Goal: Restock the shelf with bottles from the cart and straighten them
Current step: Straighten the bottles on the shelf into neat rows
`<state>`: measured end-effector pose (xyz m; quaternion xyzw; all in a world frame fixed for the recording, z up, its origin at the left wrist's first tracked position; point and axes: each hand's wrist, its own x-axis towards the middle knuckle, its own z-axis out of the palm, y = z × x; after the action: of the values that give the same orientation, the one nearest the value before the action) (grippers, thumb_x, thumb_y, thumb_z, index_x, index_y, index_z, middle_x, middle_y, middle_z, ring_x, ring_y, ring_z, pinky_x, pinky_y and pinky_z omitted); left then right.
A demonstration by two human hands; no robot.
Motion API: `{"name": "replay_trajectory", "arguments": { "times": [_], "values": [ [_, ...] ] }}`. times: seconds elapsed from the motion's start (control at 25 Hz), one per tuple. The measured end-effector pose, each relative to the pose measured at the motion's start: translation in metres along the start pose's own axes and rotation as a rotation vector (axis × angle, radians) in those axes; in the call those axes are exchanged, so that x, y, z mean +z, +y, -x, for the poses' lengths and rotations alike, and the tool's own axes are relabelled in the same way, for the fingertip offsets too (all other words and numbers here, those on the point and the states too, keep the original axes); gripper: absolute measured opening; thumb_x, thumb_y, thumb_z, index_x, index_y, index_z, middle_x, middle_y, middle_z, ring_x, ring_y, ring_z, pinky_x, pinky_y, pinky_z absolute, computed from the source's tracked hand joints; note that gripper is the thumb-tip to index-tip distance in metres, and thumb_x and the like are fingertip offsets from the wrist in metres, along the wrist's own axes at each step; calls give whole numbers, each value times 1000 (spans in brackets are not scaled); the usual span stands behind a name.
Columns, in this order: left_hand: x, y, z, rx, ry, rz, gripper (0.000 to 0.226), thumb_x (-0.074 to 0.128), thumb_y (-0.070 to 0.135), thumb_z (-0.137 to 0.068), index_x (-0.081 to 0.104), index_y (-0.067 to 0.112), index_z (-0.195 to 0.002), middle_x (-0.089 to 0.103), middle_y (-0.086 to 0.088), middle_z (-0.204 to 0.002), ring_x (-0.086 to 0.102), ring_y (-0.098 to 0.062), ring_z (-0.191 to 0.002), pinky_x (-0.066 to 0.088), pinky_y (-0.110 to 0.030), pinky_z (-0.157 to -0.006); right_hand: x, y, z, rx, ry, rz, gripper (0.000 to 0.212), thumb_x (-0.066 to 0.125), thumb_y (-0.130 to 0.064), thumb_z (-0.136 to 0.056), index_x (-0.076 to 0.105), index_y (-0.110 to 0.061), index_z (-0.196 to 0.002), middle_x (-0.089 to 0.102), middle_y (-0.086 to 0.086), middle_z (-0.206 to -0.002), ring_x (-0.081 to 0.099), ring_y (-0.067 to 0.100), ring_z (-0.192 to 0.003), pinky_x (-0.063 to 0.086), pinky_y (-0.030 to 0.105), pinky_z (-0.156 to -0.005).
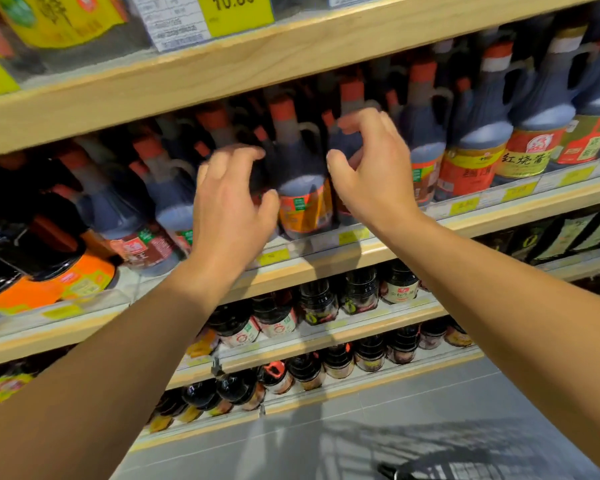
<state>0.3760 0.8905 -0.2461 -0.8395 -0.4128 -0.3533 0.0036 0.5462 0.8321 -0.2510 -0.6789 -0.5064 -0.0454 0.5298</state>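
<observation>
Both hands at a dark bottle on the wooden shelf (326,268)

The bottle (300,188) stands upright at the shelf's front edge; the left hand (229,209) and right hand (374,168) flank it with curled fingers, each grip spread, seemingly holding nothing

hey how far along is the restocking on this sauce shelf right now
Done: the shelf row looks full of dark bottles with red caps. In hand: the left hand and right hand flank one front bottle, fingers curled beside it, apparently straightening it. Left: neighbouring bottles to the left lean; the cart contents are not visible.
</observation>
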Motion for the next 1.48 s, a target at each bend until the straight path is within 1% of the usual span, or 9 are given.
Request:
{"name": "replay_trajectory", "arguments": {
  "times": [0.08,0.16,0.28,0.48,0.72,1.04,1.24,1.4,1.48],
  "values": [
    [-7,-12,1,-101,-1,-5,48,62,25,-83,48,14,-128,48,-15,-122,43,-31,-116,34,-34,-94,11,-15,-4,34,-34,58,29,58,-27,-85,54,-9,-107,50,3,-101,56,28,-90,35,30,-73],
    [-14,-16,-8,-186,-12,1,48,61,30,-86,47,10,-127,49,-17,-125,42,-33,-118,35,-36,-90,23,-25,-15,77,-67,173,36,59,-34,-84,57,-8,-108,58,8,-103,56,30,-99,40,34,-78],
    [-12,-15,-34,-188,-6,-7,37,55,32,-88,53,4,-113,59,-16,-108,51,-37,-107,35,-36,-76,37,-29,-36,132,-109,246,37,59,-38,-83,63,-4,-98,67,14,-93,62,35,-88,52,38,-73],
    [-8,-6,-68,-294,-80,-61,44,47,29,-96,40,9,-135,50,-15,-135,47,-34,-123,39,-35,-96,55,-28,-46,160,-229,42,46,59,-38,-82,48,-21,-123,66,9,-109,66,38,-83,57,49,-70],
    [-2,-15,-88,-499,-94,-56,40,53,28,-94,49,12,-130,52,-11,-135,49,-32,-125,43,-38,-95,68,-19,-52,137,-205,115,41,62,-25,-86,48,-11,-122,62,15,-115,57,37,-106,51,45,-84],
    [-8,-39,-88,-381,-70,-132,34,51,30,-92,57,15,-121,60,-10,-125,54,-34,-117,45,-37,-91,76,-18,-54,135,-149,130,39,57,-23,-89,48,-11,-125,62,13,-117,57,35,-108,50,40,-83],
    [-10,-44,-82,-381,-69,35,32,50,33,-84,62,19,-111,66,-8,-110,67,-38,-90,57,-44,-77,78,-20,-56,158,-163,159,40,55,-24,-91,47,-12,-128,61,11,-120,55,34,-111,45,34,-80],
    [-9,-43,-79,-374,-53,97,34,51,33,-83,63,19,-112,65,-8,-113,67,-37,-90,58,-44,-74,77,-18,-54,157,-154,144,38,54,-24,-92,47,-12,-127,60,10,-121,56,32,-110,37,28,-74],
    [-5,-42,-79,-371,-46,118,32,51,33,-85,62,19,-112,65,-9,-113,67,-36,-89,58,-44,-74,76,-17,-52,142,-162,140,42,56,-26,-91,46,-11,-130,59,11,-123,55,33,-112,41,31,-77]
  ]
}}
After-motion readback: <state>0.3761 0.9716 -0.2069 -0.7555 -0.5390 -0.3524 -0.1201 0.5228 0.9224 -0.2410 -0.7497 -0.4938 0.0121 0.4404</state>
